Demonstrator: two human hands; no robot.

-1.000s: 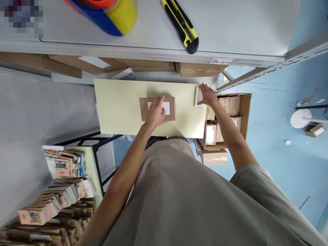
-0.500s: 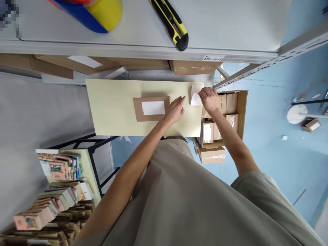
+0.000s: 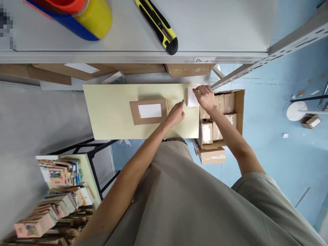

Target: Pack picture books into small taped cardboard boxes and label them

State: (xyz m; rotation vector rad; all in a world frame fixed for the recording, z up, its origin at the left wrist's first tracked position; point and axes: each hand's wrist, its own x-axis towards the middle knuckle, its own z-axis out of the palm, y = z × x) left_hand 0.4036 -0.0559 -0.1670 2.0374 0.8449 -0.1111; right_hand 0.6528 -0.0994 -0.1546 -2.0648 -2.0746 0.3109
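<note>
The person's right hand (image 3: 205, 98) is pinching a small white paper slip (image 3: 191, 97) at the far right corner of a pale yellow board (image 3: 112, 112), fingers curled over the slip's edge so that the slip is standing a little off the surface. The left hand (image 3: 176, 114) is lying on the board just right of a flat brown cardboard parcel (image 3: 148, 111), fingers stretched toward the slip and grasping nothing; its fingertips are sitting near the slip's lower left corner, though whether they are touching it is not clear. The parcel is resting flat near the middle of the board, carrying a white label (image 3: 150, 110) on its top face. Just beyond the board's right edge, an open carton (image 3: 239, 109) is holding several small taped boxes, with another sealed box (image 3: 212, 154) sitting beside it on the blue floor. Above the board, a grey shelf (image 3: 217, 30) is bearing a yellow and black utility knife (image 3: 159, 25) and a blue, yellow and orange tape roll (image 3: 77, 15). At lower left, a low table is carrying rows of colourful books (image 3: 58, 191).
</note>
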